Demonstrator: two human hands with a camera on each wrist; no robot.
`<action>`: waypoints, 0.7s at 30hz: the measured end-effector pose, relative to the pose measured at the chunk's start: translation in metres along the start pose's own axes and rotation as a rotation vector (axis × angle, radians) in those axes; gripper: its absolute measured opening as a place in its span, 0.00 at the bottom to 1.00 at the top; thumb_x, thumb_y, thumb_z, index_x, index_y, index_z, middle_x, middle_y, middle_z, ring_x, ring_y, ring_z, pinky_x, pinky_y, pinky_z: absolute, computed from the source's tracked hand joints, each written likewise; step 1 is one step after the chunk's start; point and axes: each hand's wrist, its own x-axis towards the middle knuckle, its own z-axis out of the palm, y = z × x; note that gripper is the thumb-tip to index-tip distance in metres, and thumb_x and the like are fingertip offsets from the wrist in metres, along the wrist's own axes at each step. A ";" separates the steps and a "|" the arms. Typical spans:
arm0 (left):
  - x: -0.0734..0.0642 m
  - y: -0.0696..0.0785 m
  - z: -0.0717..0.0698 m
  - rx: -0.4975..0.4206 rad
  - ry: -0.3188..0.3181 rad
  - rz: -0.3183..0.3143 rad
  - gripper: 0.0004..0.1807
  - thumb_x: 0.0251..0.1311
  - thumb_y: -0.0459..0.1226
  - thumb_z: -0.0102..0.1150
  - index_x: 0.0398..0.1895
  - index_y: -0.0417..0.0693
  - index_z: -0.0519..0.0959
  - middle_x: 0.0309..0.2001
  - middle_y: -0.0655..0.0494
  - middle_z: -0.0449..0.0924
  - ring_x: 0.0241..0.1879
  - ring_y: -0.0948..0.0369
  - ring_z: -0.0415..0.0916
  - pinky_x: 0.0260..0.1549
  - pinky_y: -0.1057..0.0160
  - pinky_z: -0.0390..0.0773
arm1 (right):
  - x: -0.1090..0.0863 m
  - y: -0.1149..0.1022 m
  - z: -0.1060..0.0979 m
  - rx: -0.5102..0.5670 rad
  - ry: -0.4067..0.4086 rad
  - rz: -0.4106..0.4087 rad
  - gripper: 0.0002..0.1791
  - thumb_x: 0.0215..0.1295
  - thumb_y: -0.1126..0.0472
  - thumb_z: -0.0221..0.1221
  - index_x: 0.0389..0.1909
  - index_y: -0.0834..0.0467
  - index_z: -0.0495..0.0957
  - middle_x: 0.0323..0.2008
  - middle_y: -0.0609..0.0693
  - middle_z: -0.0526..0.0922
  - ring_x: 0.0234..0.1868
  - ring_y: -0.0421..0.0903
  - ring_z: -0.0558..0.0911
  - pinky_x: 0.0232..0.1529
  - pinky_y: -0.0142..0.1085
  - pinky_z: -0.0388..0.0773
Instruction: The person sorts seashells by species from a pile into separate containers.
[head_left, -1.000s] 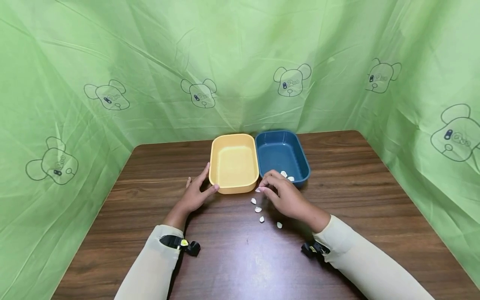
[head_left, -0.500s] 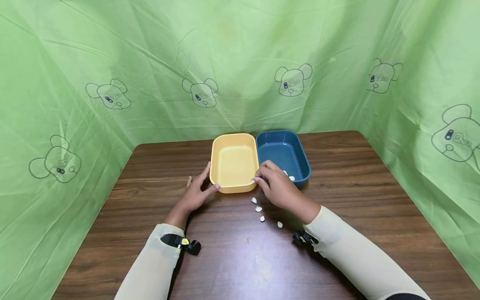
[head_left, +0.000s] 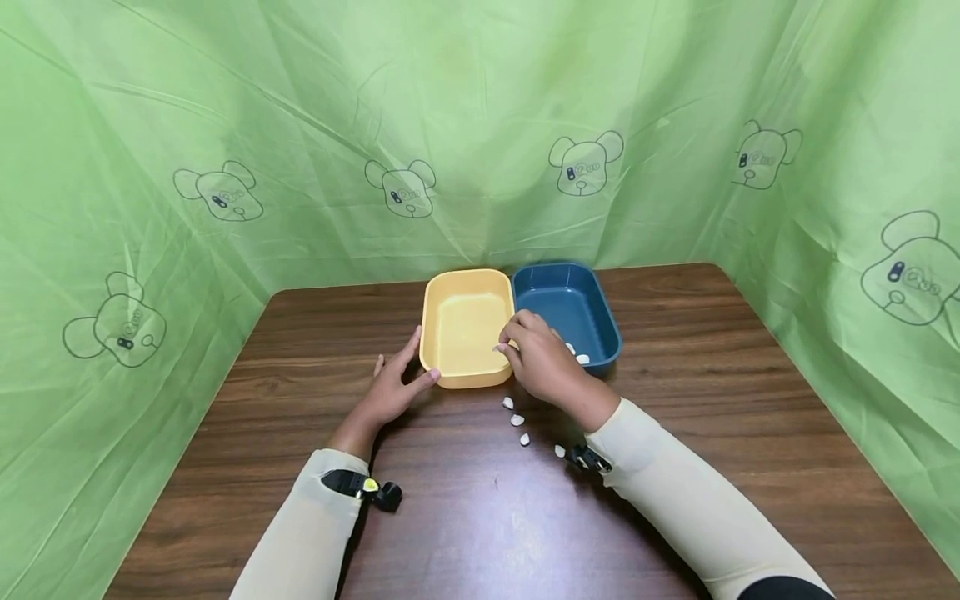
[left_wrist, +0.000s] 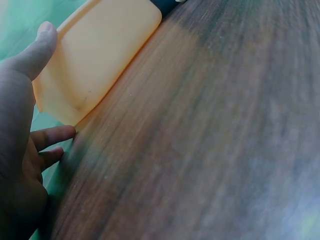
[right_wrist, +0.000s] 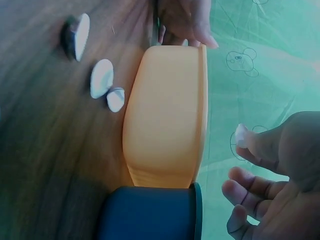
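Observation:
My right hand (head_left: 543,358) is over the right rim of the yellow tray (head_left: 468,382), its thumb and finger pinching a small white shell-like piece (head_left: 498,348). The right wrist view has this hand raised above the tray rims. At the tray's near left corner rests my left hand (head_left: 386,390), with thumb and fingers spread against the wall; the left wrist view shows its thumb (left_wrist: 45,42) along the side. Touching the yellow tray on the right is a blue tray (head_left: 600,304) with white pieces (head_left: 582,358) in its near end, partly hidden by my right hand.
Several loose white pieces (head_left: 517,420) lie on the wooden table (head_left: 450,517) in front of the trays. One of them (head_left: 559,451) is beside the right wrist camera (head_left: 588,458). A green curtain (head_left: 480,125) with bear drawings surrounds the table's back and sides.
My right hand has moved left and away from me, carrying the pinched white piece from the table in front of the trays to over the yellow tray. My left hand has stayed in place.

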 end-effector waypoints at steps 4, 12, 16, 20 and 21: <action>0.000 -0.005 0.001 -0.005 0.008 0.010 0.54 0.72 0.69 0.58 0.92 0.68 0.44 0.86 0.46 0.59 0.86 0.37 0.55 0.78 0.21 0.22 | 0.006 -0.001 0.000 -0.001 0.012 0.009 0.06 0.81 0.60 0.63 0.45 0.58 0.85 0.52 0.55 0.83 0.56 0.56 0.80 0.52 0.55 0.80; 0.001 -0.001 -0.001 0.001 -0.001 -0.010 0.53 0.73 0.66 0.61 0.91 0.71 0.43 0.87 0.46 0.59 0.86 0.36 0.53 0.79 0.21 0.23 | 0.007 -0.002 -0.003 0.033 0.051 -0.010 0.08 0.81 0.64 0.60 0.48 0.62 0.87 0.51 0.55 0.84 0.55 0.56 0.82 0.53 0.54 0.82; 0.001 0.001 -0.001 -0.001 -0.005 -0.022 0.53 0.73 0.65 0.62 0.91 0.72 0.43 0.87 0.45 0.58 0.86 0.35 0.53 0.79 0.21 0.24 | 0.004 0.000 -0.005 0.060 0.052 -0.009 0.07 0.79 0.66 0.62 0.49 0.63 0.87 0.52 0.56 0.84 0.56 0.57 0.82 0.55 0.53 0.83; 0.001 -0.004 0.000 0.000 0.005 -0.007 0.53 0.73 0.65 0.62 0.91 0.73 0.45 0.87 0.46 0.59 0.85 0.35 0.55 0.79 0.20 0.25 | 0.000 0.002 -0.006 0.082 0.044 -0.007 0.07 0.78 0.66 0.63 0.50 0.63 0.86 0.53 0.57 0.83 0.58 0.57 0.81 0.58 0.53 0.83; 0.002 -0.007 0.001 0.004 0.009 0.002 0.53 0.73 0.65 0.62 0.91 0.72 0.44 0.86 0.46 0.60 0.85 0.36 0.55 0.78 0.20 0.25 | -0.001 0.003 -0.006 0.087 0.043 -0.005 0.07 0.78 0.66 0.64 0.50 0.63 0.86 0.54 0.57 0.83 0.59 0.57 0.81 0.59 0.53 0.83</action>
